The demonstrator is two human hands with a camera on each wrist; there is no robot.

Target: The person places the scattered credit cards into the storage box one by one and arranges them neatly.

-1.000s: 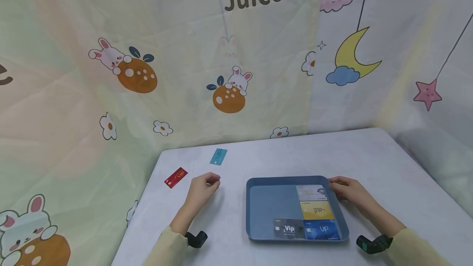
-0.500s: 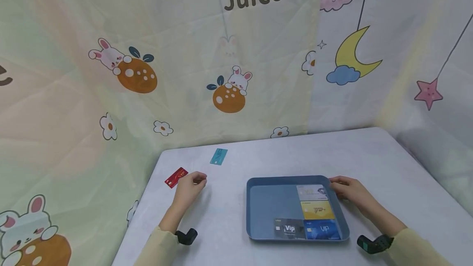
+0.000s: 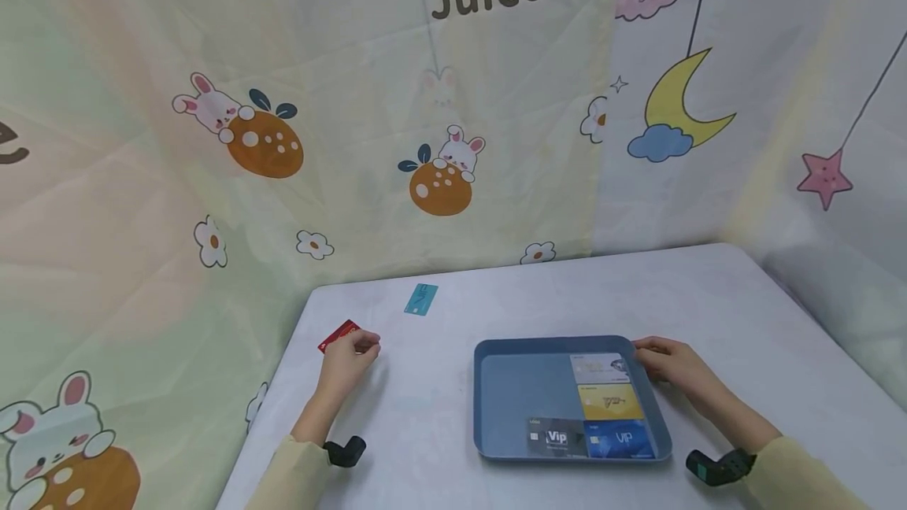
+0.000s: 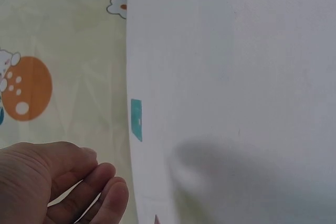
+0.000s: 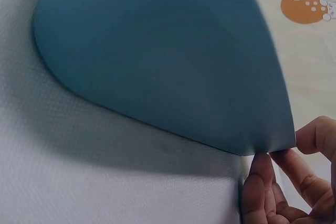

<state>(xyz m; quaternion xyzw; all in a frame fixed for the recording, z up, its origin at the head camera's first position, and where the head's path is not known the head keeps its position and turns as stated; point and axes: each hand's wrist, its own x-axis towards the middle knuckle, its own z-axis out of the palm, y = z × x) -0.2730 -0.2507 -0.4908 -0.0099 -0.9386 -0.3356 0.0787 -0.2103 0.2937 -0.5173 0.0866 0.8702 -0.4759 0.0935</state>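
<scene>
Red card [image 3: 338, 332] lay near the back left corner of the bench [image 3: 439, 400], partly hidden by the left hand [image 3: 346, 360], whose loosely curled fingers held nothing; from above, it could not fairly be told whether they touched it. Its visible part showed no legible print. Beyond it, to the right, the teal card [image 3: 421, 300] read "VIP". The right hand [image 3: 673, 366] pinched the tray [image 3: 527, 380] by its far right corner between thumb and fingers. Inside, along the right side, the white card [image 3: 595, 370], yellow card [image 3: 611, 401] and blue card [image 3: 618, 440] ran from back to front, the last marked "VIP". Left of it, the grey card [image 3: 556, 437] said "Vip". White and yellow lettering was too small to read. "Juice" stood on the backdrop [image 3: 531, 101].
</scene>
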